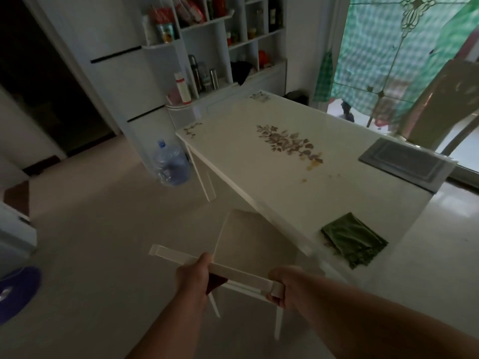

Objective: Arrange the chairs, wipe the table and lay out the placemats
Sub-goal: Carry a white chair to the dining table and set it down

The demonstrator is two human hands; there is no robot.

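Note:
A white chair [248,242] stands at the near long side of the white table [259,161], its seat partly under the table edge. My left hand [193,275] and my right hand [285,286] both grip the chair's top rail. On the table lie a folded green cloth [353,239] near the front edge and a stack of grey placemats [407,164] at the right side. Yellowish stains [313,164] mark the tabletop beside a printed floral pattern [287,142]. A brown chair [448,104] stands beyond the table at the right.
A large water bottle [171,164] stands on the floor by the table's far left leg. White shelving [207,47] with bottles and jars lines the back wall. A purple round object [18,291] lies on the floor at the left. A glass door [388,47] is at the right.

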